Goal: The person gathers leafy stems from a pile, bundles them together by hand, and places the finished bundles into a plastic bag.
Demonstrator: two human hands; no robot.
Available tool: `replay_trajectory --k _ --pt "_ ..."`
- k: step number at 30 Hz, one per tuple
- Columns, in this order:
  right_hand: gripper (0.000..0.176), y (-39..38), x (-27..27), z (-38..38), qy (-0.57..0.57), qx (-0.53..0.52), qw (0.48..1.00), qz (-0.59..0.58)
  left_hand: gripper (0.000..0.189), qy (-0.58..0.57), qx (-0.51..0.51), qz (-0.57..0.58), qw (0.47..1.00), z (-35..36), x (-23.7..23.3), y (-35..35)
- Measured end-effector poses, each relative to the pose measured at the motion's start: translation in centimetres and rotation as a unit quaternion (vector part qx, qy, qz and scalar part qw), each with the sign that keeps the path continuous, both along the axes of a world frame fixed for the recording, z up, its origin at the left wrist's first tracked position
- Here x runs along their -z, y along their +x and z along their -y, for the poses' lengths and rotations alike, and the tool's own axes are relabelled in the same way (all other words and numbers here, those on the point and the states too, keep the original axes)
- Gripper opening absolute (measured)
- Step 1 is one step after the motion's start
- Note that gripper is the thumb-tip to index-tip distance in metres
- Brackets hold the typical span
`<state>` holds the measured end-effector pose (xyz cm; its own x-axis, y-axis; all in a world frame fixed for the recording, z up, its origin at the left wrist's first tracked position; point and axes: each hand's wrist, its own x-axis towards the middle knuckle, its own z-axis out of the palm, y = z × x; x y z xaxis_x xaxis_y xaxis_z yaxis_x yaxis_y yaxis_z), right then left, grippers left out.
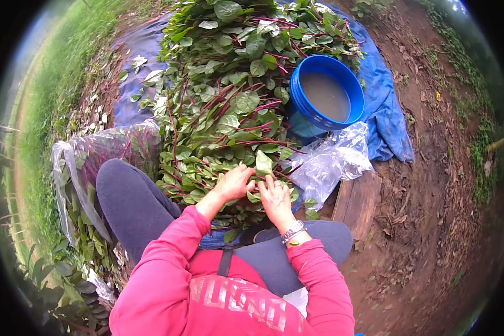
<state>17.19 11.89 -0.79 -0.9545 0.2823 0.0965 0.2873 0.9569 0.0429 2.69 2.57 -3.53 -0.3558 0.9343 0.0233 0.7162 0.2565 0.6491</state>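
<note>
Early on, seemingly: left hand (234, 183) and right hand (274, 197) clamped on leafy stems (262, 163) at near edge of big heap (229, 84), plastic bag (103, 154) at left part-filled.

The person wears a bright pink-red long-sleeved top (168, 291) with pale, worn block lettering (241, 302) across the front. A narrow dark strap (225, 262) runs down the middle of it. The sleeves end in snug cuffs (305, 246). A silvery bracelet (293, 231) circles the wrist behind the right grip (275, 197). The trousers (131, 204) are dark slate grey.
</note>
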Motion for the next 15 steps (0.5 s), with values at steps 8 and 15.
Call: replay_trajectory --k 8,15 --pt "0.020 0.0 -0.7 0.5 0.009 -0.086 0.996 -0.026 0.008 -0.029 -0.065 -0.149 0.986 1.4 -2.3 -0.2" --pt "0.020 -0.1 -1.6 0.8 -0.010 -0.127 0.992 -0.024 0.043 -0.042 0.111 0.032 0.992 -0.6 -4.5 -2.4"
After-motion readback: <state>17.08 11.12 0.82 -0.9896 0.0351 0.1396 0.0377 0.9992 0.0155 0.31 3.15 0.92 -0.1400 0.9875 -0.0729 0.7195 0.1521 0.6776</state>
